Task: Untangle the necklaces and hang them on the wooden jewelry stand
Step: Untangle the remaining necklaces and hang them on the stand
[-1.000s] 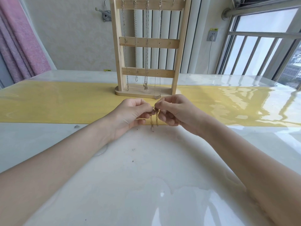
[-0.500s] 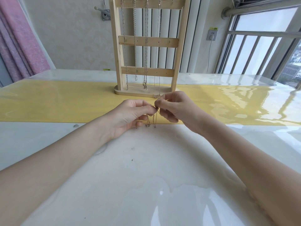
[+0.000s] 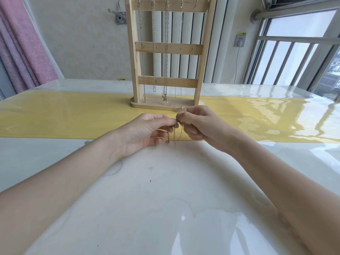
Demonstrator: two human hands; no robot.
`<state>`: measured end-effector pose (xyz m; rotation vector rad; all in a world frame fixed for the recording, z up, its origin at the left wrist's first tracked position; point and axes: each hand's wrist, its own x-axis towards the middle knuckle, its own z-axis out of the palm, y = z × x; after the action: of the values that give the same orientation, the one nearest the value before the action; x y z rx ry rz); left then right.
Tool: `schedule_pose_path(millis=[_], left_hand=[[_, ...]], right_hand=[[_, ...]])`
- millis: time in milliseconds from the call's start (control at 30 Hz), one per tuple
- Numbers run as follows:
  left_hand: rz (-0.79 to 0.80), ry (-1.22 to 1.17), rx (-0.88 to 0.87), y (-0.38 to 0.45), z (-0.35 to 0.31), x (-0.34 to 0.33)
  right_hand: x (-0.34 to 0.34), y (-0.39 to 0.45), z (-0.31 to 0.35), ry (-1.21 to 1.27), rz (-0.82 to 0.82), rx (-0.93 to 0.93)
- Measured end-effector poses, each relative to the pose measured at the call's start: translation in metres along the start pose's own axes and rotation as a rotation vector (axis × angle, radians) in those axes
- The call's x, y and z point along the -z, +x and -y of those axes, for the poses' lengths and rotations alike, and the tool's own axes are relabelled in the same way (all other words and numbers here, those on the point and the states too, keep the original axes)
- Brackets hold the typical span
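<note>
Currently, chain location: the gold necklace point(image 3: 174, 132) is hanging between both hands, just above the counter point(image 3: 165, 199), at the near edge of the yellow runner point(image 3: 64, 118).
Long axis: the loose strands are dropping roughly vertically from the pinch point; the tangle appears to be sitting at the top, where the fingertips meet.
Left hand point(image 3: 147, 131): fingers are pinching the chain from the left side, thumb against forefinger.
Right hand point(image 3: 198, 124): fingers are pinching the same chain from the right, touching the left fingertips; neither hand is nearer.
Stand: the wooden jewelry stand point(image 3: 167, 46) is rising just beyond the hands, with four chains hanging from the top-bar hooks; the rightmost hook point(image 3: 196, 1) is appearing free.
Room: open counter is lying on both sides and toward the body; judged move is upward and forward, clear of the hanging chains.
</note>
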<state>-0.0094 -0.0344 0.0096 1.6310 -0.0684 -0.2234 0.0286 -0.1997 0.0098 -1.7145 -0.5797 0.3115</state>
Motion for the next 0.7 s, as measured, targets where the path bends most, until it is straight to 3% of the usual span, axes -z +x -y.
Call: schedule_pose_path(millis=[167, 433, 567, 700], left_hand=[[-0.101, 0.004, -0.045, 0.0007, 0.0015, -0.0037], [-0.046, 0.041, -0.042, -0.0005, 0.0018, -0.007], [-0.024, -0.056, -0.035, -0.0012, -0.0008, -0.006], [-0.103, -0.153, -0.038, 0.0009, -0.0019, -0.0048]], right_hand=[[-0.0007, 0.0008, 0.0007, 0.036, -0.007, 0.005], [-0.0007, -0.002, 0.0025, 0.057, -0.02, 0.019], [0.0001, -0.0008, 0.0019, 0.06, -0.058, 0.043], [0.003, 0.0001, 0.0009, 0.09, -0.14, 0.011]])
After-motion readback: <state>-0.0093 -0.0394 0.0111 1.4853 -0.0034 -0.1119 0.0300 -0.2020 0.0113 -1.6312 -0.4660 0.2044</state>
